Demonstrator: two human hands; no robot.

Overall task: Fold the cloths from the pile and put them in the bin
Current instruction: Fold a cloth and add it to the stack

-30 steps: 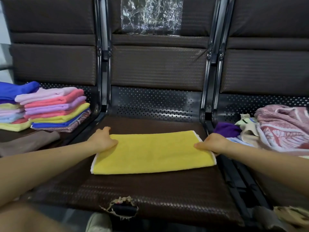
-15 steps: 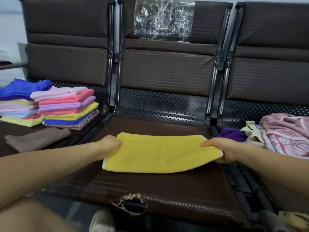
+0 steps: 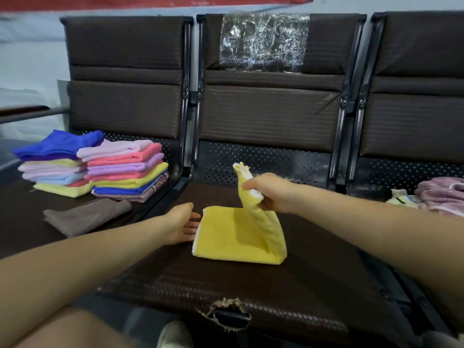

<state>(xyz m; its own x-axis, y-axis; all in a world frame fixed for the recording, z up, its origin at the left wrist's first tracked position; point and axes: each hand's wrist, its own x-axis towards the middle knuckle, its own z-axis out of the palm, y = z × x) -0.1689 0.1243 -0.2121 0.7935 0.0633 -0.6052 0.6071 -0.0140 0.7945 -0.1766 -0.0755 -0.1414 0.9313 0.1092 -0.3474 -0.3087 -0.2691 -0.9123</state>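
Observation:
A yellow cloth (image 3: 226,237) lies half folded on the middle brown seat (image 3: 251,292). My right hand (image 3: 268,192) grips its right end, lifted above the seat and swung over towards the left. My left hand (image 3: 183,224) rests flat at the cloth's left edge, fingers straight and partly tucked under the edge. The unfolded pile (image 3: 437,194) of pink and cream cloths sits on the right seat, at the frame's edge. No bin is in view.
Two stacks of folded coloured cloths (image 3: 100,167) stand on the left seat, with a brown cloth (image 3: 85,214) lying in front of them. Seat backs and black metal dividers (image 3: 188,146) rise behind. The middle seat's front edge has a torn hole (image 3: 226,315).
My right hand has lifted the cloth's right end and carried it leftward over the rest. My left hand has let go of its end and now lies flat beside it.

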